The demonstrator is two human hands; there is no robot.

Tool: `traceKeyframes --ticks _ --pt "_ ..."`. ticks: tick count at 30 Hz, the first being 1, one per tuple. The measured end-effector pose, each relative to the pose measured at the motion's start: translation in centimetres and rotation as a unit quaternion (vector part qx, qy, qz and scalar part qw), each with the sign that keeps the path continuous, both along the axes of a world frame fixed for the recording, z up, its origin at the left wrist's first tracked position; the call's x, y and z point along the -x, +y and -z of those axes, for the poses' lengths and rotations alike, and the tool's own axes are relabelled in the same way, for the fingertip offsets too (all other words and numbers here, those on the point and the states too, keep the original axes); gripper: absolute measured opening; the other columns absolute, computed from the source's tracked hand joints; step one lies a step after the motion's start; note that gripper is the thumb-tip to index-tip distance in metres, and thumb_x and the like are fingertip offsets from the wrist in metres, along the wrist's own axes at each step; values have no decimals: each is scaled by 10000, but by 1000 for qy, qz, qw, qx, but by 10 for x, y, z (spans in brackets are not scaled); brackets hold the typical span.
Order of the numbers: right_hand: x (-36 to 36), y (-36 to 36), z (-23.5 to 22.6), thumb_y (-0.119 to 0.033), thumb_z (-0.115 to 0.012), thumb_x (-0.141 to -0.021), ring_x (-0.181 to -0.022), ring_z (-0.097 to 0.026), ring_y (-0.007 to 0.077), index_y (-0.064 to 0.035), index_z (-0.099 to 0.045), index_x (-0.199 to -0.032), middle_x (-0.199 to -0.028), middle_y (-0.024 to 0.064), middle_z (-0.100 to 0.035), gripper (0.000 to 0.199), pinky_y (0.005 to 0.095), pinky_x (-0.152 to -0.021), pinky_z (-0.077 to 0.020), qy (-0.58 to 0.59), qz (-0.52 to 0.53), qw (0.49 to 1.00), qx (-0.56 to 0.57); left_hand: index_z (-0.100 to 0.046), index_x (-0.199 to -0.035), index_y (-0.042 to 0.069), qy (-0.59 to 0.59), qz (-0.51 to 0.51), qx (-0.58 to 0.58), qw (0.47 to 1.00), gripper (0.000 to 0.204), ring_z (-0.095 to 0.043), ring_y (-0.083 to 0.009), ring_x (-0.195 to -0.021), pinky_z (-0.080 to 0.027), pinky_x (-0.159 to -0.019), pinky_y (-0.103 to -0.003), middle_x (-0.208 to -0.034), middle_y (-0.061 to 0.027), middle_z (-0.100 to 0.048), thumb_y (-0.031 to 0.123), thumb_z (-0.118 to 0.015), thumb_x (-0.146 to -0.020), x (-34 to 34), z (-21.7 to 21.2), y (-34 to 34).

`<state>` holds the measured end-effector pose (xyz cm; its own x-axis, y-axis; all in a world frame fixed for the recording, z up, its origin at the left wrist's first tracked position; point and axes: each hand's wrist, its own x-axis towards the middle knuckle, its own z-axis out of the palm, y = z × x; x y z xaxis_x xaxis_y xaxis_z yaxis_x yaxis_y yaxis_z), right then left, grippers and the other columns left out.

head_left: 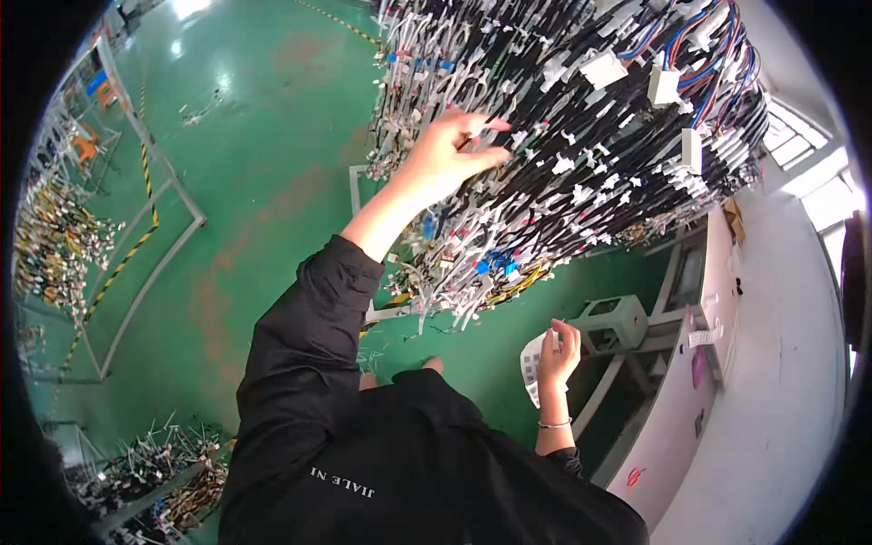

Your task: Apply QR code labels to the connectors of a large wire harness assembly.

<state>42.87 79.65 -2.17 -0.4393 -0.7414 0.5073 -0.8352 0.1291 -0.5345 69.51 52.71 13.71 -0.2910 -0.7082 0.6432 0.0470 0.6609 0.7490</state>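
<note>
My left hand [451, 162] reaches out to a large hanging mass of cable bundles [545, 150], black wires with many white connectors. Its thumb and fingers are curved and apart, at the left side of the bundles, and I see nothing gripped between them. Lower right, my right hand [558, 361] is closed on a white sheet [530, 367] printed with dark squares, which hangs beside the palm. Some blue connectors [497, 265] show at the bottom of the bundles, and larger white plug housings [664, 86] hang at the upper right.
A white bench [672, 400] runs along the wall on the right. Under the bundles stands a pale green plastic stool [614, 323]. Metal rack frames [173, 186] with more cables are at the left, and another cable heap [154, 468] lies lower left. The floor [272, 136] is green.
</note>
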Motion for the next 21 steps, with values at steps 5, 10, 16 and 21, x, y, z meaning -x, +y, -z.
traceKeyframes --ticks 5,10,16,21 --pt "-20 -1 -9 -18 -643 -829 -850 -629 301 -49 -649 -981 -922 124 -628 155 377 -761 -514 -28 7 1000 1 -675 -921 28 -49 -124 30 991 215 -525 -140 -731 -415 -634 -280 -815 -61 -534 205 -750 -825 2 0 -4" --pt "-11 12 2 2 -635 -824 -812 -638 292 -48 -650 -950 -891 120 -639 136 371 -716 -517 -23 19 999 24 -546 -990 4 163 221 -249 929 164 -386 -37 -467 -265 -425 -205 -583 37 -454 166 -562 -966 -79 -38 37" --pt "-18 1 6 -76 -673 -863 -500 -489 80 -34 -682 -942 -565 39 -541 90 249 -483 -403 -196 -9 980 -25 -560 -1204 -47 -96 272 -333 898 310 -358 -32 -345 -253 -348 -190 -590 -65 -596 134 -485 -964 -79 -45 76" --pt "-43 -24 6 -113 -670 -868 -530 -561 117 -48 -690 -977 -618 86 -613 129 275 -518 -456 -257 -62 964 -34 -290 -1477 22 -83 234 -285 926 530 -364 -48 -352 -297 -370 -196 -689 -116 -661 150 -468 -994 3 -37 104"
